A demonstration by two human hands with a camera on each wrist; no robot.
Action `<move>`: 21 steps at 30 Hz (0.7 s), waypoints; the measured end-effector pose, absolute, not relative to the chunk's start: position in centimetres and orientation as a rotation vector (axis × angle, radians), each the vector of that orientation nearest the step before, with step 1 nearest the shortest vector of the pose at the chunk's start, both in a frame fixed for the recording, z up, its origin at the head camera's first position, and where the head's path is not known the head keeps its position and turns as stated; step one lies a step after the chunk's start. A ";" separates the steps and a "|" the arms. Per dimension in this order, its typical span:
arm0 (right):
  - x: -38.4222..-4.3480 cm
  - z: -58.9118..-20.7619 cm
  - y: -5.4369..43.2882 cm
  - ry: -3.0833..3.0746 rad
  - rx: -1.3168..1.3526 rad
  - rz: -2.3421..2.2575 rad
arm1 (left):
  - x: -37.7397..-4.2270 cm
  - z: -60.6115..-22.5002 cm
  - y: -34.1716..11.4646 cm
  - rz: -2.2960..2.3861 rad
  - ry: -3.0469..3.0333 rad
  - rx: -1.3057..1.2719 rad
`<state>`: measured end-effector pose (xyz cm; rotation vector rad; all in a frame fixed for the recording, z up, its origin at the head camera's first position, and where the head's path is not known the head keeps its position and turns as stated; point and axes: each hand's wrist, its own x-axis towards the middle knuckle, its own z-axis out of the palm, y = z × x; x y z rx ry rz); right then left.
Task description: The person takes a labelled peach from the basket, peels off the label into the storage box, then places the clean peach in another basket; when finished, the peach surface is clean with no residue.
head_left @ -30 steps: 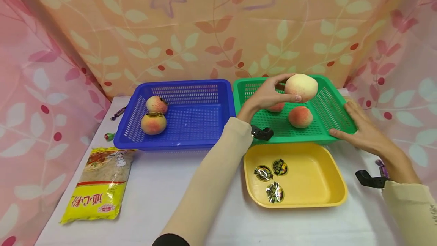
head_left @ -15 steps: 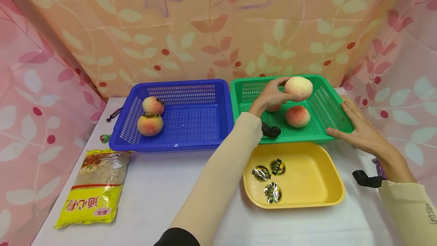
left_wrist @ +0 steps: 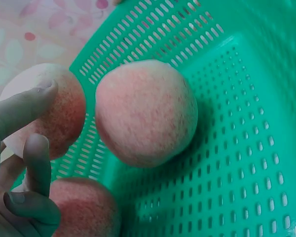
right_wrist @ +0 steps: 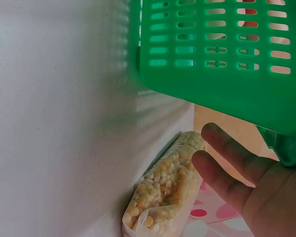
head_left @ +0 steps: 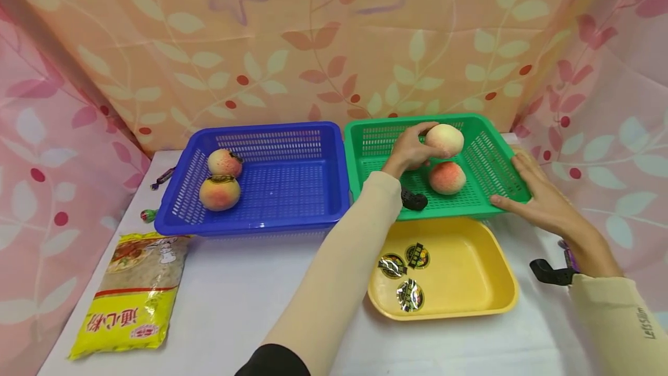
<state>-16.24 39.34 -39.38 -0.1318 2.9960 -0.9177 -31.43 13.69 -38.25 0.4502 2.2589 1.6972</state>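
My left hand (head_left: 411, 147) grips a pale peach (head_left: 445, 141) between thumb and fingers, above the green basket (head_left: 503, 173). In the left wrist view, the thumb presses on this peach (left_wrist: 71, 111) from one side. Two more peaches are in the basket: a redder one (head_left: 447, 178) nearer the front, and another (left_wrist: 86, 210) mostly hidden behind my left hand in the head view. My right hand (head_left: 545, 202) rests on the basket's right rim near the front corner. In the right wrist view, its visible fingers (right_wrist: 229, 153) extend straight outside the basket wall.
Left of the green basket stands a blue basket (head_left: 282, 226) with two fruits (head_left: 220, 192). A yellow tray (head_left: 469, 271) in front bears several round stickers. A yellow food bag (head_left: 130, 295) lies at left, wrapped candies beside the blue basket. Beyond the right hand lies a bag of corn kernels (right_wrist: 163, 187).
My left hand has lowered the peach a little into the green basket. The whole head view has shifted, so things appear further left. My right hand stays at the rim.
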 end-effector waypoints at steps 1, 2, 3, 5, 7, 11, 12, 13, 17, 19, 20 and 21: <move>-16.2 -39.4 39.3 2.996 -0.131 -0.914 | -31.5 -38.3 13.7 1.689 2.259 0.441; -16.2 -39.4 39.3 2.997 -0.131 -0.912 | -31.5 -38.4 13.7 1.679 2.260 0.432; -16.2 -39.4 39.3 2.998 -0.132 -0.912 | -31.5 -38.5 13.7 1.664 2.263 0.427; -16.1 -39.4 39.2 3.001 -0.130 -0.909 | -31.6 -38.6 13.7 1.651 2.258 0.425; -16.1 -39.3 39.2 3.006 -0.127 -0.907 | -31.7 -38.7 13.8 1.650 2.250 0.428; -16.1 -39.3 39.1 3.008 -0.125 -0.893 | -31.9 -39.0 13.7 1.666 2.245 0.406; -16.1 -39.3 39.1 3.007 -0.125 -0.891 | -31.9 -39.1 13.7 1.667 2.247 0.396; -16.2 -39.2 39.1 3.007 -0.126 -0.889 | -32.0 -39.1 13.7 1.667 2.250 0.388; -16.1 -39.3 39.1 3.006 -0.125 -0.884 | -32.1 -39.3 13.6 1.656 2.248 0.370; -16.1 -39.3 39.2 3.009 -0.122 -0.883 | -32.1 -39.3 13.6 1.658 2.234 0.360; -16.1 -39.3 39.2 3.011 -0.121 -0.884 | -32.0 -39.3 13.6 1.662 2.227 0.350; -16.1 -39.3 39.2 3.012 -0.120 -0.884 | -32.0 -39.2 13.6 1.664 2.222 0.344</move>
